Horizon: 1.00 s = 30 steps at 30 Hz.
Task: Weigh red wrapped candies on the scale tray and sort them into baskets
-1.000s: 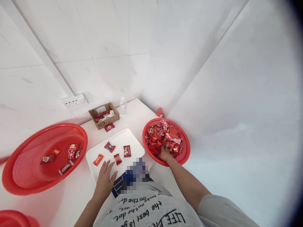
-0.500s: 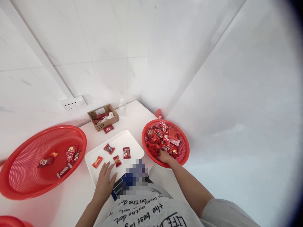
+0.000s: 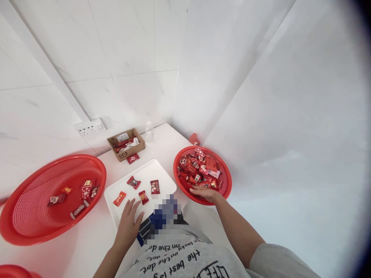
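Observation:
My left hand lies flat with fingers spread on the near edge of a white tray. Several red wrapped candies lie on the tray just beyond its fingertips. My right hand rests at the near rim of a red mesh basket heaped with red wrapped candies. Its fingers are pressed together and point left; whatever is under them is hidden. A large red mesh basket on the left holds several candies.
A cardboard box with red packets stands at the back, one red candy lying before it. A clear bottle, a wall socket and a small red thing are by the walls. Another red rim shows bottom left.
My right hand has drawn back from the candy heap to the near rim of the right basket. My left hand has stayed on the tray.

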Each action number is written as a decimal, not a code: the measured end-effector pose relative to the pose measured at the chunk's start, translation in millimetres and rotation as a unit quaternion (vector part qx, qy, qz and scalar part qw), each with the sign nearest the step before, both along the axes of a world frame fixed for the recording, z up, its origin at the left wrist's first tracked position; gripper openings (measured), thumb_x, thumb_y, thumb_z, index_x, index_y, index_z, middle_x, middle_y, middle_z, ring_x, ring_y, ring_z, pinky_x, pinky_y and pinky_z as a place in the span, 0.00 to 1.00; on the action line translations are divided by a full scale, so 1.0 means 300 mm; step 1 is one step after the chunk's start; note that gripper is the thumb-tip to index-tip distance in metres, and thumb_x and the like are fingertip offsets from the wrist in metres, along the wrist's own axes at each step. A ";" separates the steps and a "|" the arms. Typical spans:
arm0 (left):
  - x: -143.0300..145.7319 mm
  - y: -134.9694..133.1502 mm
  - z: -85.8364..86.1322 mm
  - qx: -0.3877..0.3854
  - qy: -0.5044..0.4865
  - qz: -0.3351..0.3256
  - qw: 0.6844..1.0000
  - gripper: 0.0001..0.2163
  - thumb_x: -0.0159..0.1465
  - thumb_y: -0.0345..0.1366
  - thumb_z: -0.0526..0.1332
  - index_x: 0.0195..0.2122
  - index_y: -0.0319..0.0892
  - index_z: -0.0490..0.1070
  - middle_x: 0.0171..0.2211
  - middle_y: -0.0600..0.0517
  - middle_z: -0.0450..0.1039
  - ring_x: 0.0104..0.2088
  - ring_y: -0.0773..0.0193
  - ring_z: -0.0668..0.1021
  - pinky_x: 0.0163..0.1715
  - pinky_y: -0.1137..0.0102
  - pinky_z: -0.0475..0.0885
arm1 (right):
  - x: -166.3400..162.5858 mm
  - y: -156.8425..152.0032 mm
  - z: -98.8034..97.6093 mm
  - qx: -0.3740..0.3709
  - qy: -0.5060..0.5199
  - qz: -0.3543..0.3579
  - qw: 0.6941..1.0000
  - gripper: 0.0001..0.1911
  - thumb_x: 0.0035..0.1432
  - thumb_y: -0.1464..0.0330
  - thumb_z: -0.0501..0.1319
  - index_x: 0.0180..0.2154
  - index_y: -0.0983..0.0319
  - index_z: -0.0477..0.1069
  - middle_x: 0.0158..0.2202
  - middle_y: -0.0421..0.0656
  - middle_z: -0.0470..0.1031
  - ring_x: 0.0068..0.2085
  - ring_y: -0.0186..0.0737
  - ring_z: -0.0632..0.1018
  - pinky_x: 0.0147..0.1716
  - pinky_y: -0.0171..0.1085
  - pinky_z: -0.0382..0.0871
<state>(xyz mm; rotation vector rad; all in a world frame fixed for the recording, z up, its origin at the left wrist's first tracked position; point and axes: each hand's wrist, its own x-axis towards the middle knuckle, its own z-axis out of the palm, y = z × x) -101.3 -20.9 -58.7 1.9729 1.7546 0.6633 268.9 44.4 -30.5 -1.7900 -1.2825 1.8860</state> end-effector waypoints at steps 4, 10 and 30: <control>0.004 0.002 0.004 0.002 -0.002 0.004 1.000 0.18 0.61 0.42 0.51 0.51 0.46 0.65 0.57 0.46 0.61 0.60 0.51 0.57 0.55 0.50 0.59 | 0.013 0.006 0.010 0.003 0.007 0.032 0.999 0.34 0.44 0.63 0.66 0.54 0.60 0.63 0.58 0.46 0.61 0.57 0.41 0.63 0.56 0.40 0.57; 0.001 -0.001 0.009 0.012 -0.002 -0.001 1.000 0.18 0.61 0.42 0.51 0.51 0.45 0.66 0.56 0.45 0.62 0.60 0.51 0.58 0.54 0.50 0.60 | 0.012 0.003 0.037 0.027 -0.089 -0.056 0.994 0.20 0.45 0.73 0.58 0.44 0.61 0.72 0.42 0.43 0.76 0.42 0.39 0.76 0.40 0.36 0.69; -0.093 -0.113 0.029 0.016 0.022 0.033 0.999 0.17 0.61 0.41 0.52 0.50 0.45 0.66 0.56 0.46 0.62 0.60 0.52 0.58 0.55 0.52 0.60 | -0.514 0.053 0.185 0.096 0.228 -0.008 0.969 0.28 0.46 0.64 0.65 0.50 0.59 0.63 0.50 0.46 0.69 0.47 0.40 0.73 0.50 0.42 0.66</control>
